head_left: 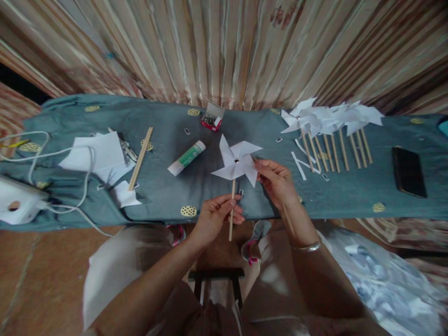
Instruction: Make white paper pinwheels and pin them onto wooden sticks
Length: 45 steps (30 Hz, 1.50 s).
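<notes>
Nearest me: person seated, pale trousers, knees either side of a small dark stool [216, 275]. Clear plastic bag [392, 280] with whitish contents by the right leg. Grey-and-pink shoes [259, 228] on the floor under the bench [161, 205].

Left hand [215, 214]: fingers pinching the wooden stem of a white paper pinwheel [238, 163], below the blades. Right hand [278, 182], silver bangle [310, 247] on that wrist: fingertips gripping a blade at the pinwheel's right side. Pinwheel is held up between both hands at the bench's near edge, blades away from the body, stem end overhanging the edge, dark hub at centre.

Bench has a grey-green cloth with yellow spotted prints. Far left: white device [17, 200] with a looping white cable [86, 186]. Phone [409, 171], dark, lies at the right end. Paper strips [299, 165] sit right of the right hand. Left of the pinwheel: glue stick [187, 158], on its side; further left, bare wooden sticks [141, 158] beside white paper sheets [94, 154].

Toward the back: small red box [211, 122], lid up, small metal pieces inside. Right rear: row of pinwheels [336, 119], heads overlapping, stems toward the person. Behind it all, striped curtain [238, 51].
</notes>
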### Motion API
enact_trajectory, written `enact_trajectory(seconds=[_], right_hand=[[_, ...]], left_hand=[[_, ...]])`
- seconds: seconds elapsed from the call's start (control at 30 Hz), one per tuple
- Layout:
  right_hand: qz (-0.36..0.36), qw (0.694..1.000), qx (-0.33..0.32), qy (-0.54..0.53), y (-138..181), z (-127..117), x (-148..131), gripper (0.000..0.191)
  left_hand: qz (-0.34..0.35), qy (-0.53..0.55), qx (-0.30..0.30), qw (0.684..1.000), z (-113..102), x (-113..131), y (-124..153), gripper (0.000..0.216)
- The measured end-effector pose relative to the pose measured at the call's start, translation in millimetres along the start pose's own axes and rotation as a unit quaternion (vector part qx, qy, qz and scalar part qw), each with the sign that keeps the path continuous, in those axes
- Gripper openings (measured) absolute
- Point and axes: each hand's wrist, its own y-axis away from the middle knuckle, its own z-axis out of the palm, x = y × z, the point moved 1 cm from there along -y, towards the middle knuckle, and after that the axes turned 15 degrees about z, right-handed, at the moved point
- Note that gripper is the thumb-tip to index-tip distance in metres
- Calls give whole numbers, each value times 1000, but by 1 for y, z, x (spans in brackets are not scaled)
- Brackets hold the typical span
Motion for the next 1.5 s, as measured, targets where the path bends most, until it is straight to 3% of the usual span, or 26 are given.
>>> enact_trajectory(seconds=[1.5], right_hand=[[79,995,-63,9,13,14,12,29]], left_hand=[[8,-7,10,1000,2,2,0,47]])
